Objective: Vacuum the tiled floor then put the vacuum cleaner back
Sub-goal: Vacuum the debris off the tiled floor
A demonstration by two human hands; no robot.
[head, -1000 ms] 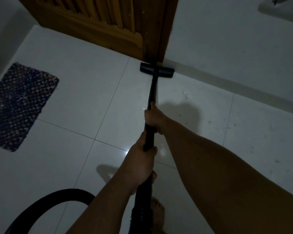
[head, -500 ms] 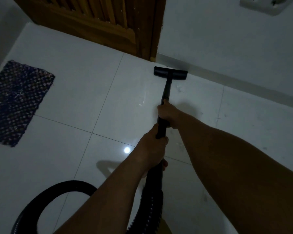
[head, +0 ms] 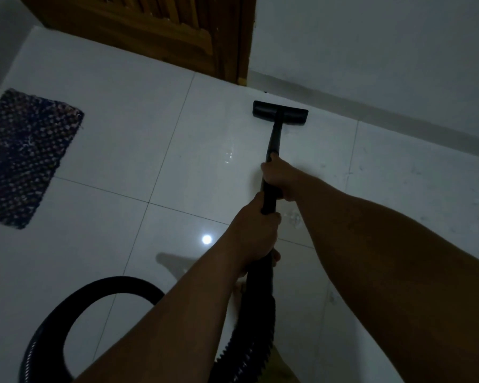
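Note:
A black vacuum wand [head: 275, 136] runs from my hands to a flat black floor nozzle [head: 280, 113] resting on the white tiled floor [head: 116, 150], close to the wall's skirting. My right hand [head: 278, 175] grips the wand higher up, fingers wrapped round it. My left hand [head: 253, 236] holds the wand just behind, where it joins the ribbed black hose [head: 256, 324]. The hose loops away to the lower left [head: 67, 308]. The vacuum's body is out of view.
A brown wooden door [head: 155, 31] stands at the top, its frame meeting the grey wall [head: 371, 42]. A dark woven mat [head: 22, 158] lies on the tiles at the left. Dusty smudges mark the tiles at the right. My bare foot [head: 282, 369] shows at the bottom.
The nozzle has been drawn back from the foot of the door frame and shifted right along the skirting. Both hands stayed on the wand.

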